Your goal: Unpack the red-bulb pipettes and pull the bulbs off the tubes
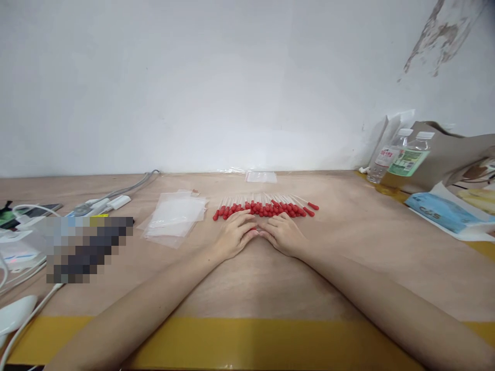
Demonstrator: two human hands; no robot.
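Note:
Both hands meet at the middle of the table, thumbs almost touching. My left hand point(236, 236) has its thumb and forefinger closed towards each other, with its other fingers reaching over the red ends. My right hand point(285, 234) mirrors it, fingers bent and thumb tucked under. A small bit of red and something clear show between the thumbs; what it is I cannot make out. Just beyond the fingers lies a wide row of thin white sticks with red bulb-shaped ends point(266, 209), the ends facing me. Some of them are hidden behind my fingers.
Clear plastic bags point(174, 215) lie in a loose stack to the left, another small bag point(262, 177) by the wall. Cables, a power strip point(91, 207) and a white charger point(23, 248) occupy the far left. Bottles point(409, 154) and a blue tissue pack point(444, 208) stand right.

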